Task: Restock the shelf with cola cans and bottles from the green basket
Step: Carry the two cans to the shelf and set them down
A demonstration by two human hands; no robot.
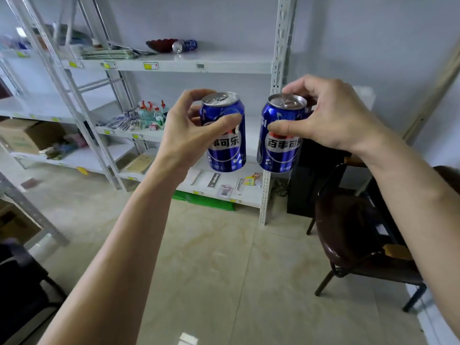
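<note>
My left hand [185,131] grips a blue cola can [225,148] by its upper part, thumb across the front and fingers behind. My right hand [328,115] holds a second blue cola can [280,150] the same way. Both cans are upright and held side by side in the air in front of the white metal shelf [189,64]. On the upper shelf board a blue-labelled bottle [184,46] lies on its side beside a dark red bowl [159,44]. The green basket is not in view.
The middle shelf boards carry small packets and red-capped items [146,115]. The lowest board [249,197] holds flat cards, with a green sheet [206,200] beneath it. A dark chair [358,242] stands at the right. Cardboard boxes [25,138] fill the left shelving. Below is tiled floor.
</note>
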